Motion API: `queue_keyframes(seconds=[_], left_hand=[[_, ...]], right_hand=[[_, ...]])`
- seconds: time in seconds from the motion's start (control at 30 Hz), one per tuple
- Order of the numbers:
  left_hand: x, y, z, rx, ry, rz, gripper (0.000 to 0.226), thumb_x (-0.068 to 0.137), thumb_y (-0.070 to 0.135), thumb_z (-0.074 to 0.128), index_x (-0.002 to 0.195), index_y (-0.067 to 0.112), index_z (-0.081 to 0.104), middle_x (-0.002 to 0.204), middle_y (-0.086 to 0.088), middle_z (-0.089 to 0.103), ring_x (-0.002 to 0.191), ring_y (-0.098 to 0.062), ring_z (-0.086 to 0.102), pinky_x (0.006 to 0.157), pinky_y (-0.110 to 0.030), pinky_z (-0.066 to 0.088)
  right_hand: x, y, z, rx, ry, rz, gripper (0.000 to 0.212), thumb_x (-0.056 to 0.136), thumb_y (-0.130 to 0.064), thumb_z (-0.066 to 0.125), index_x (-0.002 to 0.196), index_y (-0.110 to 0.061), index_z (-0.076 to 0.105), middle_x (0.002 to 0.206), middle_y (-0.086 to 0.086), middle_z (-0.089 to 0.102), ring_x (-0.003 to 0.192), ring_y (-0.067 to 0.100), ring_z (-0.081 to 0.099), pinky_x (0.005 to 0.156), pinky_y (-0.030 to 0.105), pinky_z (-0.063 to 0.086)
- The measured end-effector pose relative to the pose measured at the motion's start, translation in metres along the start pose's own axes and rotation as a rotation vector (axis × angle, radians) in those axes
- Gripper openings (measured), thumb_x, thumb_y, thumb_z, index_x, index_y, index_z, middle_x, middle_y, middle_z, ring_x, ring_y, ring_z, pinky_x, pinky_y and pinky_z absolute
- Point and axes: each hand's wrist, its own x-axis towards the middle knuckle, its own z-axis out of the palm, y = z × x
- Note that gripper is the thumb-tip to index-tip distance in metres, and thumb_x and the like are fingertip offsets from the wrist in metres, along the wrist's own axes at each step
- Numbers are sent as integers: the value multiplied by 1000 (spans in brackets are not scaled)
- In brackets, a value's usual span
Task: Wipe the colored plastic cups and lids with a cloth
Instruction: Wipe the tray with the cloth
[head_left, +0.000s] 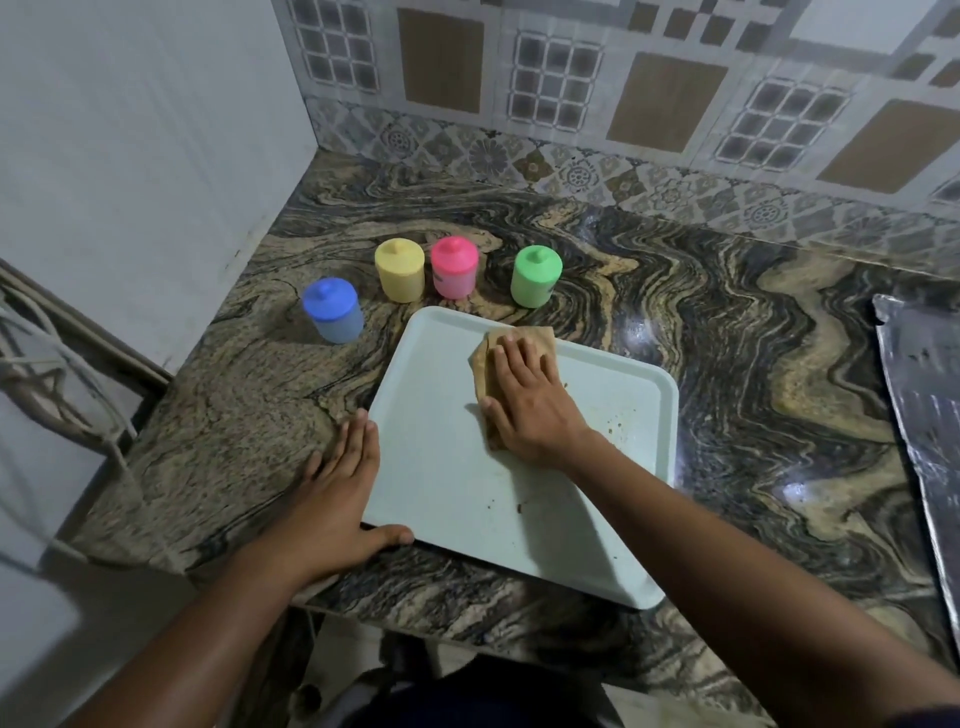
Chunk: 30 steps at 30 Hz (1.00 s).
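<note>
Overhang is the risk: the tray's (447, 467) near corner juts past the countertop's (727, 364) front edge, so hard pressing could tip it. Left hand (337, 493) lies flat along its left edge; right hand (530, 400), fingers straight, presses the cloth (540, 335) near its far edge. Just beyond, the lidded cups (536, 276) could be knocked.

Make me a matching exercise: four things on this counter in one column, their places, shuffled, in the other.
1. blue cup
2. green cup
3. cloth
4. left hand

A. on the tray, under the right hand
B. leftmost of the cups
C. flat on the counter, against the tray's left rim
D. rightmost of the cups

Pairs: 1-B, 2-D, 3-A, 4-C.
</note>
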Motion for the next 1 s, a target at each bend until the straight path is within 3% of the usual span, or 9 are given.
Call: queue_keyframes(seconds=[0.13, 0.27, 0.43, 0.73, 0.93, 1.0], left_hand=[[2, 2, 5, 39, 7, -13, 138, 55, 103, 17, 149, 18, -36, 147, 3, -55, 147, -24, -37, 125, -50, -6], [1, 7, 13, 35, 21, -55, 136, 63, 99, 28, 152, 15, -32, 147, 3, -56, 145, -28, -39, 124, -52, -9], [-1, 14, 15, 16, 23, -75, 136, 63, 97, 33, 150, 17, -36, 145, 7, -58, 141, -26, -46, 122, -54, -13], [-4, 26, 22, 30, 5, -127, 139, 60, 98, 34, 149, 18, -37, 144, 8, -59, 139, -29, -48, 119, -62, -14], [-7, 27, 21, 22, -14, -147, 140, 56, 100, 32, 148, 21, -39, 142, 10, -60, 138, -28, -49, 116, -68, -14], [-7, 27, 21, 16, -11, -144, 141, 55, 101, 31, 148, 21, -39, 143, 11, -60, 139, -29, -48, 115, -69, -14]], right_hand=[[2, 2, 2, 15, 22, 26, 87, 97, -61, 11, 161, -2, 14, 170, 18, 7, 157, 38, 0, 128, 49, 0], [-1, 2, 2, 35, 22, 14, 86, 97, -62, 10, 161, -5, 14, 170, 13, 6, 158, 33, -1, 129, 46, 0], [4, 8, 3, 79, 51, -19, 66, 108, -44, 31, 162, -7, 18, 171, 11, 11, 158, 33, 3, 128, 45, 3], [-9, 12, 18, 94, 67, -85, 54, 111, -30, 29, 161, -10, 23, 170, 9, 15, 158, 32, 5, 128, 44, 2], [-65, -10, 39, 215, 54, -231, 56, 105, -33, 31, 151, -5, 45, 161, 16, 37, 152, 40, 26, 124, 52, 18], [-86, -20, 43, 255, -2, -252, 63, 101, -39, 25, 151, -6, 46, 161, 15, 38, 152, 37, 26, 124, 48, 17]])
